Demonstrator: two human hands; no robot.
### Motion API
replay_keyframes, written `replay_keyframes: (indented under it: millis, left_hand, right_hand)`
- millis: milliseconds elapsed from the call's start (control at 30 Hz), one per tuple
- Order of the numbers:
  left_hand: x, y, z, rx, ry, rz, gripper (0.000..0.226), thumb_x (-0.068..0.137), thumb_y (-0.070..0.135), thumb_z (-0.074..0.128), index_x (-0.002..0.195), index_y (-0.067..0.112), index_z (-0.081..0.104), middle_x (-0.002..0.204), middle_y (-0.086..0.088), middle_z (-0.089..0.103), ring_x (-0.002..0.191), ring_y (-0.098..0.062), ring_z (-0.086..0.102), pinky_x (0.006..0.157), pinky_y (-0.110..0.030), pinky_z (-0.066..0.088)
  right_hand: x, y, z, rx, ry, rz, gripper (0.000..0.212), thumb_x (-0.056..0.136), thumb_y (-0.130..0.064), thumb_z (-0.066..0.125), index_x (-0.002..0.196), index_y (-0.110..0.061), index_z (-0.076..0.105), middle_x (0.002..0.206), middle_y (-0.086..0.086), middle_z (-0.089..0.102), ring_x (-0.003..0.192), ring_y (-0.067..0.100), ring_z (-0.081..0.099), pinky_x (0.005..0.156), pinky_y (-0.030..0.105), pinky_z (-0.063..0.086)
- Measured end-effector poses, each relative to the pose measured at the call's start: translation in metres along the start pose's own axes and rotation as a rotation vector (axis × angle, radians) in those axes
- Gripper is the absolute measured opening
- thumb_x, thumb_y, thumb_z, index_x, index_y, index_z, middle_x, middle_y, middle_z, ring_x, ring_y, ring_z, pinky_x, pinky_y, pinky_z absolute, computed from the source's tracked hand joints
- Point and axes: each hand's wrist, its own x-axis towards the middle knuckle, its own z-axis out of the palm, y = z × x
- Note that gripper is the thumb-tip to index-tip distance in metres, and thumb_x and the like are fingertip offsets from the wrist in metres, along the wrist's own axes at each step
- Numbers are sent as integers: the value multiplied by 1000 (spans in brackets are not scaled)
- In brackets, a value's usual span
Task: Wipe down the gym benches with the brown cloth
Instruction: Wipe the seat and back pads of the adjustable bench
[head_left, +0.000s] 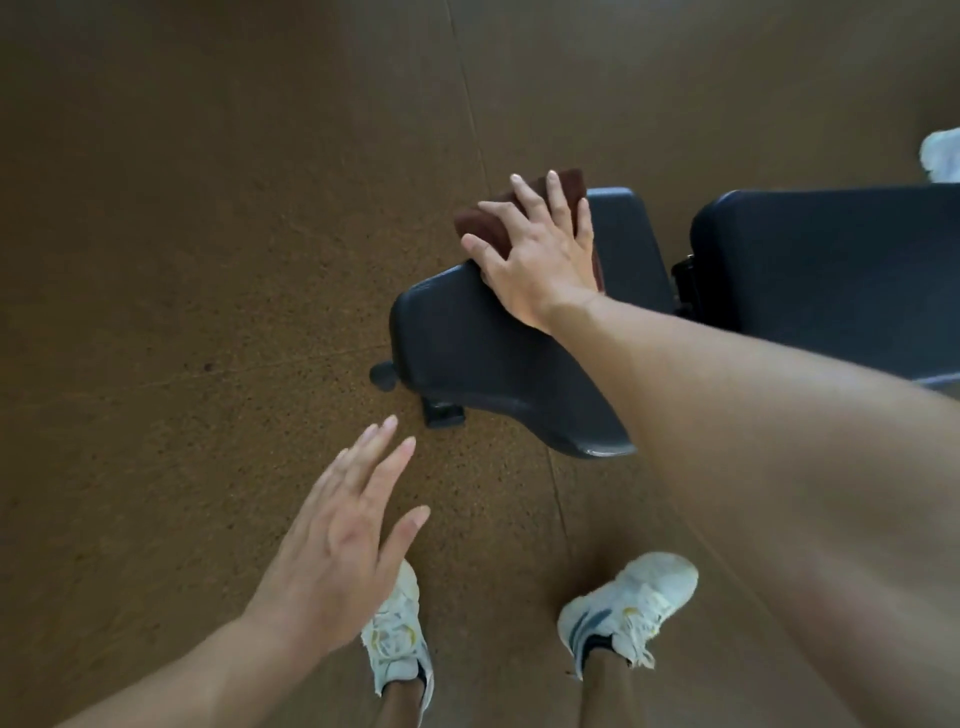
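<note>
1. Flooring of speckled brown rubber fills most of the view, with thin seams running across it.
2. The back pad of the gym bench, dark and padded, reaches in from the right edge.
3. The seat pad of the same bench lies just left of it, with a narrow gap between the two; this is the worktop being wiped, and a black frame knob juts out at its left corner.
4. The right hand comes in from the lower right on a bare forearm and presses palm-down on the far edge of the seat pad, fingers spread and fairly straight, so its grip is flat on the cloth and not curled round it.
5. The left hand hovers over the floor near the seat pad's lower left corner, fingers apart and straight, grip holding nothing.
6. Two white sneakers stand on the floor at the bottom.
7. The brown cloth, folded, lies under the right hand on the seat pad's far edge, overhanging it toward the floor.
</note>
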Motion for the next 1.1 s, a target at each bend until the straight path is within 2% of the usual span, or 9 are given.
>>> replay_keyframes:
  millis: [167, 233, 367, 533, 600, 733, 833, 900, 1100]
  left_hand:
    - [62, 60, -9, -199, 256, -155, 60, 102, 39, 46, 159, 25, 32, 169, 10, 22, 155, -5, 15, 122, -30, 15]
    - [78, 87, -7, -285, 361, -208, 56, 103, 34, 50, 156, 22, 38, 166, 6, 30, 152, -8, 24, 120, -30, 19]
    - [92, 142, 17, -291, 272, -125, 55, 102, 33, 52, 155, 23, 40, 164, 7, 34, 152, -8, 27, 119, -30, 22]
    - [119, 225, 45, -349, 153, -35, 55, 102, 47, 45, 154, 29, 40, 161, 12, 38, 149, -1, 28, 125, -34, 24]
    - [139, 261, 52, -445, 103, -32, 61, 99, 55, 39, 155, 34, 37, 162, 16, 35, 150, 3, 24, 125, -33, 22]
    - [194, 298, 63, -206, 109, -110, 69, 104, 38, 50, 163, 26, 16, 173, 6, 9, 158, -9, -1, 130, -40, 4]
    - [238, 296, 65, 54, 14, -354, 94, 98, 49, 58, 164, 27, -6, 171, 0, -22, 155, -22, -27, 126, -51, -12]
    - [251, 291, 73, 114, -165, -484, 108, 90, 62, 62, 162, 33, -13, 161, -1, -44, 147, -29, -42, 121, -58, -20]
    - [253, 283, 92, 281, -303, -502, 123, 71, 75, 73, 162, 41, -2, 130, -5, -73, 127, -38, -62, 112, -64, -28]
  right_hand:
    - [-64, 25, 15, 46, 80, -215, 75, 93, -73, 49, 159, -38, 35, 172, -8, 24, 162, 21, 7, 130, 50, 0]
    - [-111, 46, 19, 108, 126, -258, 66, 97, -60, 57, 156, -33, 44, 168, -6, 35, 160, 23, 19, 129, 50, 12]
    - [-196, 97, 18, 262, 122, -234, 53, 97, -26, 65, 148, -28, 54, 159, -8, 50, 156, 14, 29, 128, 47, 23]
    - [-246, 133, -36, 1137, 53, 312, 36, 101, -16, 66, 131, -37, 65, 128, -16, 71, 130, 2, 59, 114, 37, 46]
    - [-252, 152, -63, 1286, 202, 548, 28, 102, -23, 64, 126, -38, 67, 118, -15, 75, 116, 6, 68, 106, 39, 53]
    - [-255, 210, -105, 1045, 503, 700, 45, 95, -59, 61, 139, -56, 51, 128, -29, 65, 118, -2, 62, 106, 46, 53]
    - [-228, 263, -120, 669, 192, 431, 77, 87, -86, 38, 156, -60, 17, 166, -34, 19, 159, 5, 14, 129, 47, 22]
    - [-198, 296, -108, 354, -65, 285, 83, 91, -86, 20, 163, -48, 2, 172, -21, -5, 159, 6, -15, 131, 48, -2]
    - [-118, 319, -78, 4, -92, 60, 75, 102, -73, 15, 166, -37, 0, 175, -3, -11, 157, 19, -27, 125, 55, -19]
